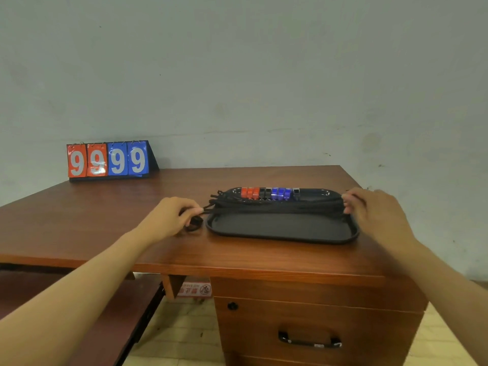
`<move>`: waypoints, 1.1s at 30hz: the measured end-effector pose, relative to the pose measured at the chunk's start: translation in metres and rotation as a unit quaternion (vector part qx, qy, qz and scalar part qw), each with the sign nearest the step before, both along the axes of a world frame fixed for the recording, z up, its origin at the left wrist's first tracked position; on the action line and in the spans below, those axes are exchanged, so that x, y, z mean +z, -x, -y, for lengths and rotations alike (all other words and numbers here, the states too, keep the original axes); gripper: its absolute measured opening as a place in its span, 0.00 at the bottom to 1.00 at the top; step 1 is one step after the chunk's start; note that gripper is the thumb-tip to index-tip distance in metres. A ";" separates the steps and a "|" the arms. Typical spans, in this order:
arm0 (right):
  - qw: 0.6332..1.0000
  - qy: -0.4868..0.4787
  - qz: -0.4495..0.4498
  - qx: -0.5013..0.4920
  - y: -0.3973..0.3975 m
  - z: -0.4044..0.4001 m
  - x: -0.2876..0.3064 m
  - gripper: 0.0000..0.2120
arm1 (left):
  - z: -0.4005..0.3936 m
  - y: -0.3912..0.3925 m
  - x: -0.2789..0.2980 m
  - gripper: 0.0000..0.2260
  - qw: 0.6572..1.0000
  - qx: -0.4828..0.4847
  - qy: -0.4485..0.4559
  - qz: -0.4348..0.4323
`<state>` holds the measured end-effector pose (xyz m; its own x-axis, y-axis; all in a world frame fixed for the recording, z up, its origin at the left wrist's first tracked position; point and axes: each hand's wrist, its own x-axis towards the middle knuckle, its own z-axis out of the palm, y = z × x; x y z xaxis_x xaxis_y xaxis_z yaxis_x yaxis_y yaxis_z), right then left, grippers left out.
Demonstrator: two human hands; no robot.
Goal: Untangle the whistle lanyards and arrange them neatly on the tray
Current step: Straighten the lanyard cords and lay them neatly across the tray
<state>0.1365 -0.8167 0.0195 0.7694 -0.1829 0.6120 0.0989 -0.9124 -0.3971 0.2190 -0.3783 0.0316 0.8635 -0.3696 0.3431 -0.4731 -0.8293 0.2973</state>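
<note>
Head view: black lanyard cord (277,208) runs left-right across tray (280,233); left hand (169,216) and right hand (375,210) pinch its opposite ends.

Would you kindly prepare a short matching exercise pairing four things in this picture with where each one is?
Things:
1. red whistles
2. blue whistles
3. scoreboard
4. left hand

Places:
A. far left corner of the desk
B. at the left end of the lanyards, pinching them
C. left part of the whistle row on the tray
D. right of the black whistles

Pairs: 1-C, 2-D, 3-A, 4-B
</note>
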 end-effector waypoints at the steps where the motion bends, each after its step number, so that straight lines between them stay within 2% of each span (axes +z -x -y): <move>1: 1.000 -0.007 0.000 -0.006 -0.004 0.004 -0.002 0.11 | 0.001 -0.005 -0.002 0.05 1.000 0.009 0.008 0.004; 8: 0.997 -0.045 -0.028 -0.057 -0.028 0.024 -0.022 0.18 | 0.013 -0.041 -0.004 0.07 0.997 0.049 0.032 0.045; 16: 0.996 -0.064 -0.025 -0.057 -0.031 0.030 -0.026 0.08 | 0.030 -0.075 -0.008 0.07 0.998 0.051 0.010 0.046; 23: 0.995 -0.068 -0.017 -0.071 -0.032 0.032 -0.026 0.07 | 0.036 -0.081 -0.010 0.07 0.998 0.047 -0.013 0.030; 28: 0.987 -0.132 0.019 -0.091 -0.029 0.036 -0.027 0.05 | 0.026 -0.070 -0.004 0.11 0.998 0.060 -0.007 0.034; 31: 0.989 -0.108 0.034 -0.095 -0.027 0.034 -0.026 0.06 | 0.003 -0.057 0.001 0.13 0.996 0.080 -0.017 0.037; 33: 0.992 -0.074 0.032 -0.092 -0.022 0.028 -0.025 0.06 | -0.015 -0.045 0.006 0.14 0.996 0.081 -0.038 0.000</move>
<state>0.1588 -0.8451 -0.0052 0.6748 -0.4081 0.6148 -0.0337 -0.8493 -0.5268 0.2637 -0.3636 0.0378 0.9140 -0.2504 0.3192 -0.3315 -0.9146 0.2317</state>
